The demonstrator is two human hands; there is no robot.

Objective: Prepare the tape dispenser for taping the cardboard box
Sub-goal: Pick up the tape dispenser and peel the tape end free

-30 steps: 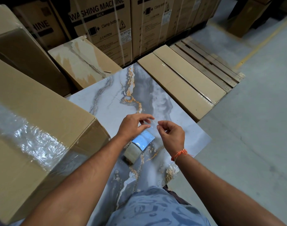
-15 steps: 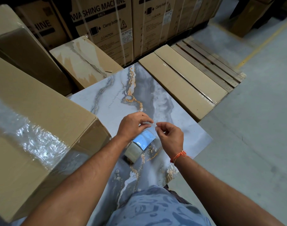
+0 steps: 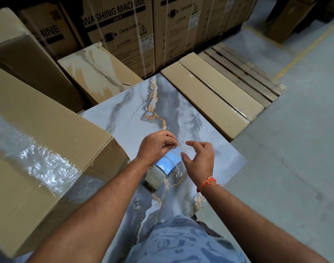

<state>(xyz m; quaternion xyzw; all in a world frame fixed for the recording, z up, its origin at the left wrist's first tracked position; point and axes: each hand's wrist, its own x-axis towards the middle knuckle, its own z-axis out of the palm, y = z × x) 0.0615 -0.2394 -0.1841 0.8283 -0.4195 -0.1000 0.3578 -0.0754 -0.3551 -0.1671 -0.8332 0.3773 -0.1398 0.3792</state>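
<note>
A roll of clear tape with a shiny blue dispenser plate hangs just below my left hand, above the marble-patterned slab. My left hand pinches the clear tape's free end between thumb and fingertips. My right hand hovers right beside it with fingers spread and curled, holding nothing; a thin clear strip stretches toward its fingertips. An orange thread circles my right wrist. The large cardboard box, with clear tape and film across its top, lies to the left.
Washing machine cartons stand stacked at the back. A torn carton and two long flat boxes on a wooden pallet border the slab. Grey concrete floor stretches to the right. My knee is at the bottom.
My right hand has let go of the tape end and opened its fingers. My left hand keeps its pinch and has barely moved.
</note>
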